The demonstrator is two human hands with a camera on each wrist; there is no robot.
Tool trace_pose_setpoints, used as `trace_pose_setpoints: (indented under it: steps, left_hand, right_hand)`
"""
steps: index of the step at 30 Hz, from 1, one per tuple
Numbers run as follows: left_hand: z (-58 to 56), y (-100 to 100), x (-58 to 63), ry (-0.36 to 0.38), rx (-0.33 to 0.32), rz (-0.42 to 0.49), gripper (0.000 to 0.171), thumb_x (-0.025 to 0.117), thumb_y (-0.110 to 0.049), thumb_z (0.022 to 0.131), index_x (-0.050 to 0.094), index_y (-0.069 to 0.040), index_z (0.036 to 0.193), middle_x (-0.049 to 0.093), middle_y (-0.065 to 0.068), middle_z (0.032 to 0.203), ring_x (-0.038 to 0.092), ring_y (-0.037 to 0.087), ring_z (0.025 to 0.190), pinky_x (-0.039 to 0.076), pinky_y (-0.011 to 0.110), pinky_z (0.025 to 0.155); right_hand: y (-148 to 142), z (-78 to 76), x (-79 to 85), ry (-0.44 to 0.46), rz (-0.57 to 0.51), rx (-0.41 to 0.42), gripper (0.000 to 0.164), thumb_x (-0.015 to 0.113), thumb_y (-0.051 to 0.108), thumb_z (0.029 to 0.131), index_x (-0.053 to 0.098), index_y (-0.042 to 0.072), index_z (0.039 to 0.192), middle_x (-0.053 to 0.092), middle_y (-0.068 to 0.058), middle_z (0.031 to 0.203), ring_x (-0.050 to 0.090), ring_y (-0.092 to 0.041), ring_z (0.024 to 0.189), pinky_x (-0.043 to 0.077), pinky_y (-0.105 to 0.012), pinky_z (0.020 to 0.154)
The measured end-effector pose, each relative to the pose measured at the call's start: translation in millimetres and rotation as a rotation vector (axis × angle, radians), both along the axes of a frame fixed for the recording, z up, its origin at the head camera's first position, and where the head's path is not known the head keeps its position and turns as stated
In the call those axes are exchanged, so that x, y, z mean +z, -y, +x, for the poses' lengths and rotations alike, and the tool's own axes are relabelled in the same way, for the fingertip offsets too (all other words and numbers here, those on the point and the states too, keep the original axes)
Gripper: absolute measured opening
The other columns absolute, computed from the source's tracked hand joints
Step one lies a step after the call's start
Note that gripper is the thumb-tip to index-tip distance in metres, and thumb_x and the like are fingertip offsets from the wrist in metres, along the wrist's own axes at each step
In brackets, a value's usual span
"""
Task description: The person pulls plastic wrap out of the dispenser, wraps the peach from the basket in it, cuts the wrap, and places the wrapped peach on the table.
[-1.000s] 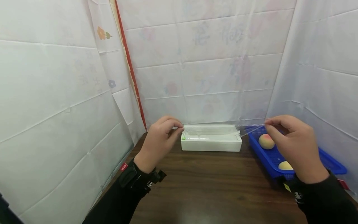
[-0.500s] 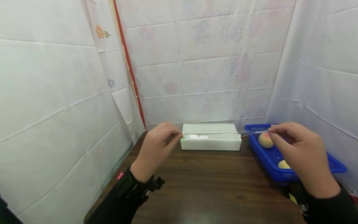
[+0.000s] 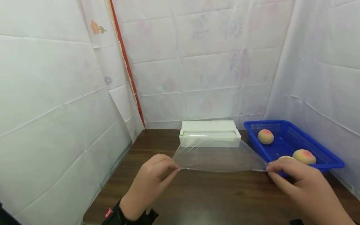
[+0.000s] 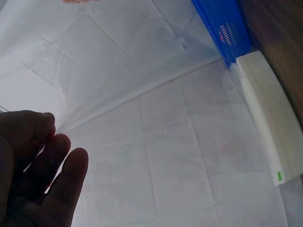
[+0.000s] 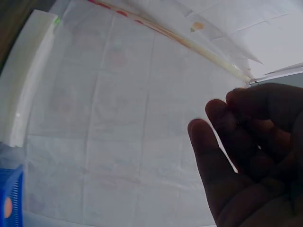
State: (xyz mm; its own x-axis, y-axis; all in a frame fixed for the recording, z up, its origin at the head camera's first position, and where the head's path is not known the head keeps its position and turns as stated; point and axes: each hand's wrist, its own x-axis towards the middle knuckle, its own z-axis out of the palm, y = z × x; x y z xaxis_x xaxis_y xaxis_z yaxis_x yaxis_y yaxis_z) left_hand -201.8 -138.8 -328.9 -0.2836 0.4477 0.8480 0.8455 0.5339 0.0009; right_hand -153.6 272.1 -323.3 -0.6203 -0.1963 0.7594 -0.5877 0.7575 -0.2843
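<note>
A sheet of clear plastic wrap (image 3: 219,157) stretches from a white wrap box (image 3: 210,142) toward me, above the brown table. My left hand (image 3: 153,181) pinches its near left corner between thumb and fingers. At the near right corner my right hand (image 3: 303,184) pinches the film the same way. The front edge of the film runs nearly straight between the two hands. In the left wrist view the left hand (image 4: 40,165) shows dark, its fingertips close together; the right hand (image 5: 255,151) looks alike in the right wrist view. The film is hard to see in both.
A blue plastic basket (image 3: 287,134) at the right holds a peach (image 3: 265,137) at its far end and a second peach (image 3: 304,156) nearer, with another partly hidden by my right hand. White sheets (image 3: 208,62) wall the wooden table (image 3: 213,200) at the back and sides.
Both hands have come down and toward me from near the box, drawing the film out into a wide sheet. More of the basket and its peaches shows.
</note>
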Motion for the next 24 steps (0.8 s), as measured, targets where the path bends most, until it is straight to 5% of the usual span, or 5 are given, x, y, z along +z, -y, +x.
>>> trace_pose_setpoints:
  steps: [7,12,15,20,24]
  left_hand:
    - [14.2,13.6,-35.1,0.087,-0.018,-0.063,0.021,0.089,-0.009,0.085,0.074,-0.021,0.092,0.070,-0.012,0.094,0.065,0.003,0.087,0.054,0.012,0.082]
    - [17.4,21.4,-59.4,0.153,-0.036,-0.088,0.026,0.090,-0.007,0.082,0.071,-0.023,0.090,0.067,-0.016,0.093,0.062,-0.001,0.086,0.051,0.009,0.079]
    - [17.3,23.7,-73.6,0.251,-0.060,-0.102,0.028,0.090,-0.007,0.082,0.071,-0.025,0.090,0.067,-0.016,0.092,0.060,-0.004,0.083,0.050,0.008,0.075]
    - [15.2,27.1,-100.3,0.516,-0.119,-0.162,0.016,0.084,-0.009,0.091,0.074,-0.022,0.091,0.068,-0.013,0.092,0.061,-0.008,0.084,0.053,0.009,0.072]
    - [11.6,28.5,-121.2,0.566,-0.146,-0.233,0.011,0.083,-0.009,0.091,0.077,-0.017,0.088,0.068,-0.011,0.088,0.061,-0.010,0.084,0.052,0.007,0.072]
  right_hand:
    - [-6.0,-2.4,-44.2,0.019,0.073,0.198,0.062,0.090,-0.014,0.066,0.073,0.035,0.099,0.070,0.023,0.093,0.062,0.007,0.083,0.046,-0.004,0.072]
    - [-10.5,-11.1,-70.7,0.113,0.083,0.373,0.057,0.087,-0.015,0.071,0.073,0.031,0.102,0.072,0.018,0.094,0.064,0.004,0.083,0.048,-0.005,0.071]
    - [-14.1,-15.9,-83.1,0.202,0.093,0.462,0.049,0.085,-0.011,0.079,0.074,0.030,0.103,0.073,0.016,0.095,0.065,0.003,0.084,0.050,-0.008,0.071]
    - [-18.8,-23.3,-105.1,0.403,0.100,0.571,0.035,0.076,-0.006,0.092,0.075,0.026,0.105,0.073,0.014,0.097,0.063,0.005,0.086,0.053,-0.018,0.067]
    - [-16.8,-25.5,-125.3,0.467,0.095,0.619,0.032,0.074,-0.004,0.093,0.074,0.027,0.104,0.070,0.018,0.094,0.060,0.009,0.085,0.050,-0.019,0.062]
